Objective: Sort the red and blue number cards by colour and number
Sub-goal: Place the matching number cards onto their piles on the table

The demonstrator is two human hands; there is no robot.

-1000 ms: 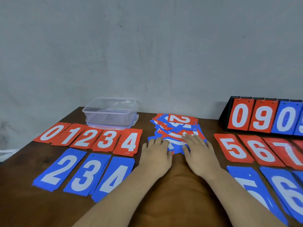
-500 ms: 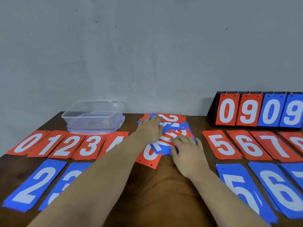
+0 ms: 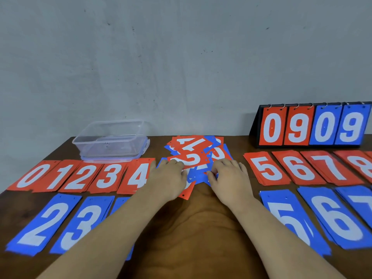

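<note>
On the table (image 3: pixel 201 228), left hand (image 3: pixel 169 182) and right hand (image 3: pixel 231 178) grip the card pile's (image 3: pixel 193 150) front.

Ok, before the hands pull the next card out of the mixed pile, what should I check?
1. Both hands at the mixed pile: ok. The left hand and right hand rest on its near edge.
2. One card singled out: cannot tell. The fingers cover the near cards.
3. The red 0 to 4 row is in order on the left: ok.
4. The red 5 to 8 row is in order on the right: ok, though the frame cuts the 8.
5. Number on the hidden blue pile beside the blue 3 pile: cannot tell. The left forearm covers it.
</note>
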